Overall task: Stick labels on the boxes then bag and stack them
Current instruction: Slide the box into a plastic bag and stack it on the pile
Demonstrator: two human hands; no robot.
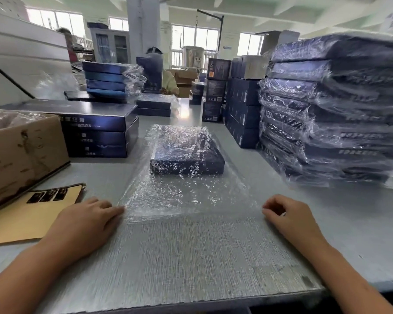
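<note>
Plastic film meets my fingertips (117, 209) on the left: my left hand (86, 220) lies flat on the table (191, 257), fingers nearly straight and close together, holding nothing, their tips just touching the near left corner of the bag (191, 200). My right hand (290, 217) is at the near right corner with fingers curled in tight. Thumb and forefinger look to pinch the bag's edge, though blur hides the film between them.

Between the two hands runs the bag's near edge, and the loose, crinkled end lies flat on the table. Beyond that slack, straight ahead and roughly midway between my hands, sits the box (186, 152), dark blue, fully inside the bag and pushed toward its far end. Its long axis runs away from me, in line with the bag. Neither hand is plainly nearer to it; both are well short of it.

I judge the bagging of this box done or nearly so, with the slack to deal with before stacking. The stack (327, 121) of bagged boxes rises to the right, nearer my right hand, so the box would travel that way. On the left are a pile (95, 130) of unbagged boxes, a carton (21, 150), and a brown sheet (32, 216) just beside my left wrist.
</note>
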